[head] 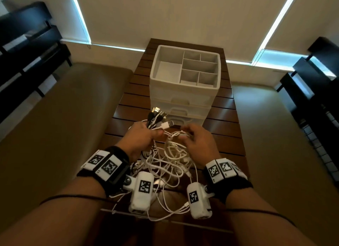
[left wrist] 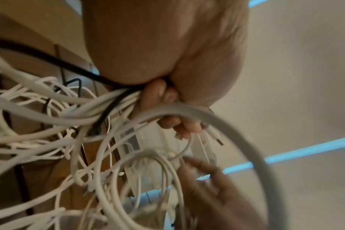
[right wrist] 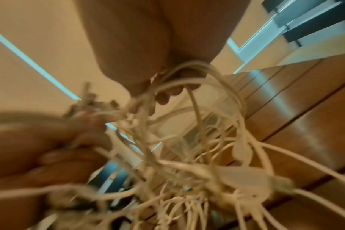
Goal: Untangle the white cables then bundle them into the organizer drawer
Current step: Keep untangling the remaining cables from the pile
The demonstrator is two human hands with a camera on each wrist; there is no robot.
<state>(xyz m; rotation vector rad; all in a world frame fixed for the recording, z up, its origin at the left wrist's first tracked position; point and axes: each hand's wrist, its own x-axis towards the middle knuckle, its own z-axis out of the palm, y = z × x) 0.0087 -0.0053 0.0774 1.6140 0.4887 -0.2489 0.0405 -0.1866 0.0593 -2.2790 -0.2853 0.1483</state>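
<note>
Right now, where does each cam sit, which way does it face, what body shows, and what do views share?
Head: worn on the head, facing forward and down at white cables, organizer, table; both forearms, left hand, right hand.
Left wrist: looks along the palm at its grip on the cables; right fingers beyond.
Right wrist: blurred, along the palm at fingers hooking cable loops; left hand at lower left.
Shared: all three show the cables and both hands.

A dark slatted wooden counter [head: 225, 115] carries a white organizer [head: 185, 91] with stacked drawers and an open divided top tray; loops of tangled white cables [head: 170, 165] lie on its near end.
</note>
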